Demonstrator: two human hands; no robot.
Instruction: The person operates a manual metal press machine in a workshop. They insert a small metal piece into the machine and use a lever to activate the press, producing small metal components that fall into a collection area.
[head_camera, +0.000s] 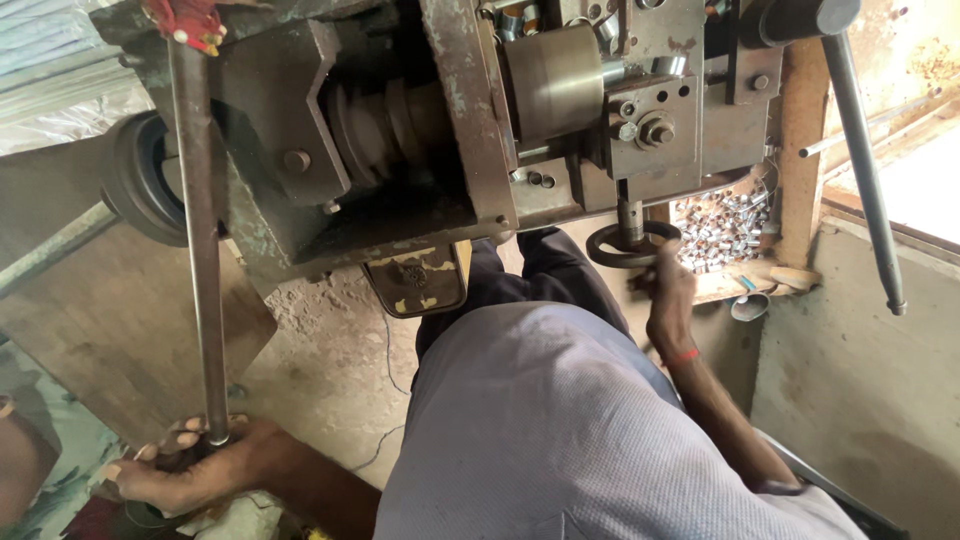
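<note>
Nearest the camera, the left hand (185, 468) is wrapped around the lower end of a long metal bar (200, 250), fingers curled shut on it. The bar runs straight up from that hand to the upper left corner of a worn lathe (400, 130), where a red rag (190, 22) sits at its top. Between the arms lies the person's grey shirt (560, 430). Further out, the right hand (668, 290), with a red band at the wrist, grips the rim of a small black handwheel (632, 246) under the lathe. Just past it, a heap of short shiny metal tubes (722, 228) rests on a wooden shelf (770, 278). A long lever (862, 160) slants down at the right.
</note>
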